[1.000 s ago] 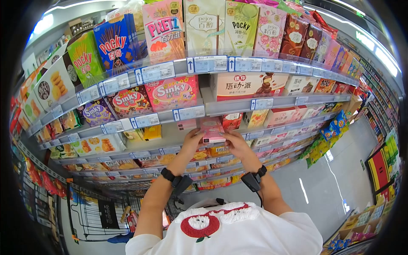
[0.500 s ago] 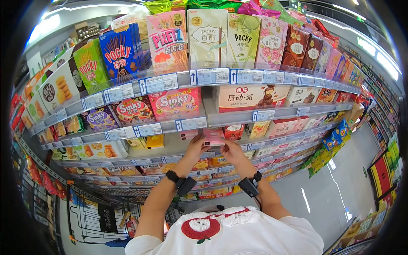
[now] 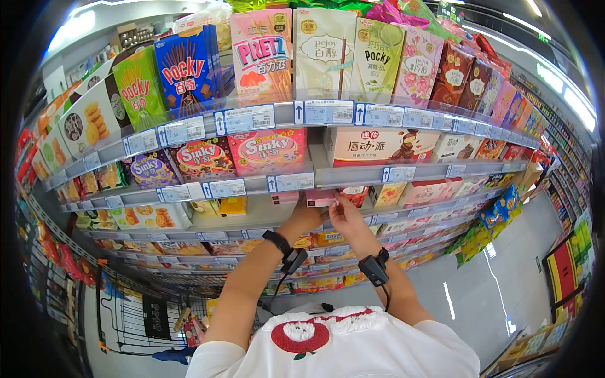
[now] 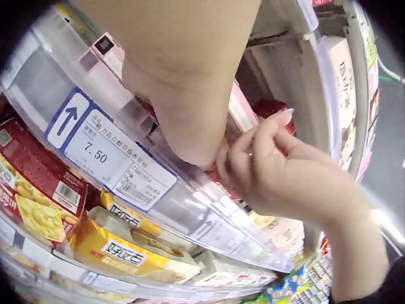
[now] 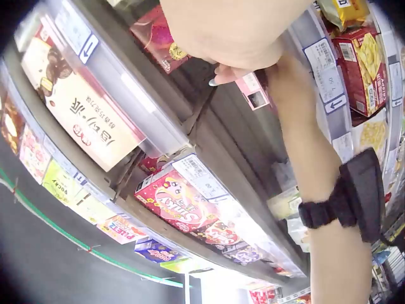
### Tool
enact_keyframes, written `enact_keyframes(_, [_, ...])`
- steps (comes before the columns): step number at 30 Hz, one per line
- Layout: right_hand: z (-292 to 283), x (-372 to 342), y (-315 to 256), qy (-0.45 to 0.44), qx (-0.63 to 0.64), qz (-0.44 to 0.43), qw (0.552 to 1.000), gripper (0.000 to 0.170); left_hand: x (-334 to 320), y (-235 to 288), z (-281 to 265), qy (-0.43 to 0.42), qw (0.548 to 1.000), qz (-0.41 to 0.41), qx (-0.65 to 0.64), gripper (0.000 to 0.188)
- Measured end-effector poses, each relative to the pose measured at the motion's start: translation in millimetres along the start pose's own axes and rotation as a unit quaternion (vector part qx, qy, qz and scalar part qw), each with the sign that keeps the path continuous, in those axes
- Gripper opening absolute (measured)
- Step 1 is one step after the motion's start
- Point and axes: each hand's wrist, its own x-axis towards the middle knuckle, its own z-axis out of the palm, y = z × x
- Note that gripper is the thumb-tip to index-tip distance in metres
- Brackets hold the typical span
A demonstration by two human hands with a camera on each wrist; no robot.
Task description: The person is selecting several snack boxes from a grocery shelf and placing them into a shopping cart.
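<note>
In the head view a small pink box [image 3: 320,198] lies on a middle shelf, a second pink box [image 3: 285,198] just left of it. My left hand [image 3: 306,215] reaches in low between them; its fingers are hidden, also in the left wrist view, where the back of the hand [image 4: 190,126] covers them. My right hand [image 3: 345,215] is at the first box's right end, fingers loosely bent. In the left wrist view the right fingers [image 4: 253,149] lie close beside the pink box; whether they touch it is unclear.
Sinky boxes [image 3: 268,152] and a large white-and-brown box [image 3: 378,146] stand on the shelf above, over a protruding price rail [image 3: 290,181]. A red box [image 3: 354,196] is close right of my right hand. A wire cart [image 3: 129,315] stands lower left.
Both hands held the pink box at its front edge; now my left hand has moved deeper into the shelf and its fingers have gone out of sight. My right hand has shifted to the box's right end.
</note>
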Motion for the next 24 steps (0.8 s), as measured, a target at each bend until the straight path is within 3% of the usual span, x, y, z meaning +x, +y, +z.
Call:
enact_keyframes(8, [-0.1,3.3,-0.1,-0.011,0.012,-0.006,1.0,0.007,2.7,1.3,8.1,-0.052,0.992,-0.063,0.097,0.051])
enact_keyframes(11, [3.8,1.9,4.3,-0.005,0.012,-0.013,1.0,0.007,-3.3,5.8,3.4,-0.059,0.992,-0.084,0.074,0.054])
enact_keyframes(14, [9.5,1.0,7.7,0.006,0.009,-0.023,1.0,0.009,-11.4,16.4,-1.6,-0.136,0.976,-0.08,0.151,0.058])
enact_keyframes(17, [5.3,9.0,8.6,-0.006,0.012,-0.028,1.0,0.01,-36.3,28.7,-10.6,-0.06,0.989,-0.049,0.124,0.061])
enact_keyframes(20, [1.2,14.2,10.0,-0.009,0.024,-0.039,0.999,0.01,-46.6,34.3,-21.4,0.033,0.995,-0.012,0.096,0.048])
enact_keyframes(24, [-2.7,19.0,7.1,-0.009,0.026,-0.034,0.999,0.015,-46.5,32.6,-46.8,0.044,0.994,-0.103,0.012,0.028])
